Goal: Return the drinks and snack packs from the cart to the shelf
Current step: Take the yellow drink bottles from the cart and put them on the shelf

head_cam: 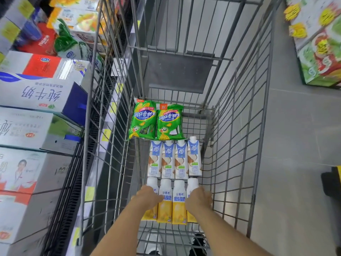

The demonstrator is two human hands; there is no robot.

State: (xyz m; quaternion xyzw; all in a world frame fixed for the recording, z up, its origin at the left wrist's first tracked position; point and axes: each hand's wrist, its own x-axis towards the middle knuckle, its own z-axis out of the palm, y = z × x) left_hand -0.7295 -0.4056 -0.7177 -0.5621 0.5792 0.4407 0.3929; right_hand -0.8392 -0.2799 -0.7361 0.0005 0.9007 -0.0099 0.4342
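Both hands reach down into the grey wire cart (239, 145): left hand (147, 197) and right hand (198, 198) each rest on an outer yellow-and-white yogurt bottle (165, 200) of the row lying lengthwise away from the person, grip unclear.

We look down into a grey wire cart (239, 126) whose floor bears two green snack packs (156, 121) side by side at the far end, four white cartons (174, 159) in a row, and four yellow-bottomed bottles (172, 202) nearest us (all lying flat)

Head-worn view, steeply down into the cart (103, 115); close; shelf (36, 100) at left
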